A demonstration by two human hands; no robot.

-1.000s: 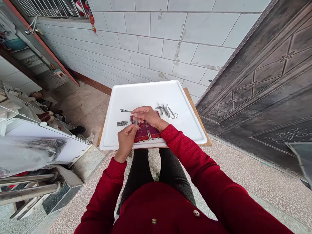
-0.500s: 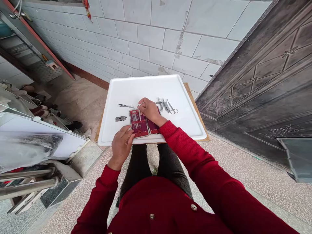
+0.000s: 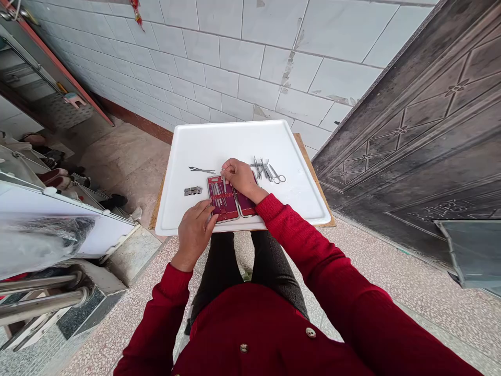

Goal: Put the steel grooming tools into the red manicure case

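An unfolded manicure case (image 3: 226, 215) with a dark red lining lies on the white tray (image 3: 235, 141). Several slim metal tools (image 3: 217, 192) are tucked under the strap in its left half. My left hand (image 3: 195, 230) grips the left edge of the case, fingers on the rim and thumb by the lower corner. Above the case, my right hand (image 3: 240, 176) pinches a thin metal manicure tool (image 3: 224, 184) that points down toward the strap. The tool's exact kind is unclear, and my right hand and wrist cover part of the right half.
Nail clippers (image 3: 193, 191) lie left of the case, with a slim metal implement (image 3: 201, 169) beyond them. Small scissors (image 3: 276, 175) and several metal nippers (image 3: 261, 168) are to the right. A tiled wall (image 3: 242, 62) stands behind; a dark door (image 3: 415, 146) is on the right.
My right hand has shifted slightly, still over the case with the tool. My left fingers have moved a little on the case's edge. The camera view has turned slightly.
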